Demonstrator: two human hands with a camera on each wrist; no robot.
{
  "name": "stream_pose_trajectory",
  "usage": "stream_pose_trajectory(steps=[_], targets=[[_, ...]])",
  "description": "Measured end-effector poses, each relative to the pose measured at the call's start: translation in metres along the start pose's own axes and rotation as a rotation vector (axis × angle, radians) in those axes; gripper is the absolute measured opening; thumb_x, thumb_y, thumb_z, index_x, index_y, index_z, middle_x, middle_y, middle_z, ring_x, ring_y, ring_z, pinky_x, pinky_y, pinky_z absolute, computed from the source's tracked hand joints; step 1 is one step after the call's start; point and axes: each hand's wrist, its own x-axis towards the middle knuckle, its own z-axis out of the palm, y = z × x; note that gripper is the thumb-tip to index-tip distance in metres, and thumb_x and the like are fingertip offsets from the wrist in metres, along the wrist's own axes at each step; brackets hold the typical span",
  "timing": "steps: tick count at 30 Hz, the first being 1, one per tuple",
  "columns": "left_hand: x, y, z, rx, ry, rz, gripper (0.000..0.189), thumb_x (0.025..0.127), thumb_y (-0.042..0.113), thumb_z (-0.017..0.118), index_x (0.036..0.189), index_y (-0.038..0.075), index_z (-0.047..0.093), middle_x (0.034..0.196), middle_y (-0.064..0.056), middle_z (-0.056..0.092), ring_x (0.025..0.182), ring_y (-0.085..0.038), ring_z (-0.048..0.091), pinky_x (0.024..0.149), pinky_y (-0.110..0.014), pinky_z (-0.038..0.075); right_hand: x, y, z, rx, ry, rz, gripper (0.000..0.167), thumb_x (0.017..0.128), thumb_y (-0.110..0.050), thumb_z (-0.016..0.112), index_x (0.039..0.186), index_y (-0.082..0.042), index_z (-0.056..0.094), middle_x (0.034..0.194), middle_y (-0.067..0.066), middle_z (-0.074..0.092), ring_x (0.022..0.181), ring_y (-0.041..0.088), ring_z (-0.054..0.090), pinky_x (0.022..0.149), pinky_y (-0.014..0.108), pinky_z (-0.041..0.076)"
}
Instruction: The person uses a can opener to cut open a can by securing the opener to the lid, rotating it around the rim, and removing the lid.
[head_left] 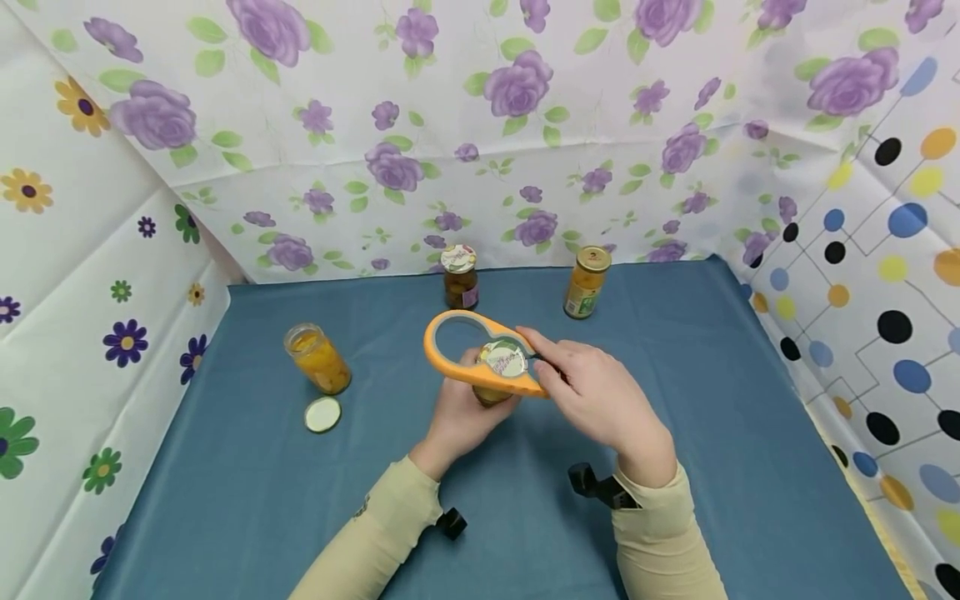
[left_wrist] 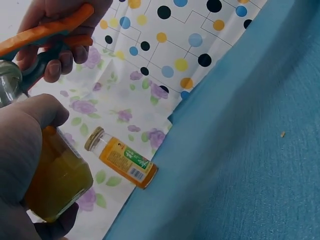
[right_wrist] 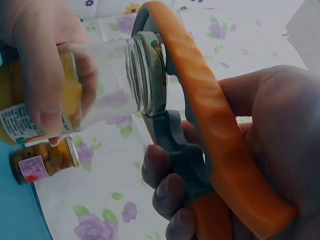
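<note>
- Head view, nearest the wearer: two pale sleeves point(head_left: 367, 521), a black wrist device point(head_left: 452, 523) at the left cuff, another at the right.
- Left hand point(head_left: 461, 414): wrapped round the glass of the held jar point(head_left: 491, 397), which is at centre, apparently lifted off the cloth. Risk: with no base support, a twist could spin the jar in the palm, more so if the glass is damp.
- Right hand point(head_left: 600, 392): clenched round the handles of the orange jar opener point(head_left: 480, 377). Its smaller notch sits about the patterned lid point(head_left: 504, 357), which is on the jar. Risk: a tilted or loose bite could skid off the rim; too hard a squeeze could dent the metal. If the lid gave suddenly, liquid could spill.
- Farther left: open jar point(head_left: 322, 358) of yellow fruit, loose lid point(head_left: 322, 414) just beside it. A stray left elbow could tip this jar.
- Back edge of blue cloth point(head_left: 225, 500): dark jar point(head_left: 460, 287) and yellow jar point(head_left: 583, 287), both lidded, well apart.
- Behind: flowered sheet point(head_left: 450, 108).
</note>
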Motion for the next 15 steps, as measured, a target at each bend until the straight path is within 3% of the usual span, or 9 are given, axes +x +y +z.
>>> stream_pose_trajectory(steps=[5, 15], targets=[[0.0, 0.002, -0.001, 0.007, -0.004, -0.002, 0.062, 0.094, 0.018, 0.086, 0.144, 0.005, 0.053, 0.132, -0.011, 0.063, 0.117, -0.025, 0.063, 0.099, -0.05, 0.054, 0.001, -0.004, 0.004, -0.016, -0.001, 0.04, 0.053, 0.111, -0.026, 0.051, 0.163, -0.036, 0.047, 0.075, -0.005, 0.05, 0.054, 0.014, 0.043, 0.049, 0.033, 0.039], [-0.001, 0.003, -0.001, 0.051, -0.019, -0.042, 0.064, 0.094, 0.016, 0.085, 0.147, 0.004, 0.051, 0.135, -0.012, 0.062, 0.117, -0.026, 0.064, 0.096, -0.049, 0.056, 0.005, -0.008, 0.011, -0.068, -0.059, 0.101, 0.063, 0.11, -0.029, 0.058, 0.168, -0.032, 0.036, 0.083, -0.004, 0.053, 0.066, 0.016, 0.047, 0.054, 0.035, 0.042]])
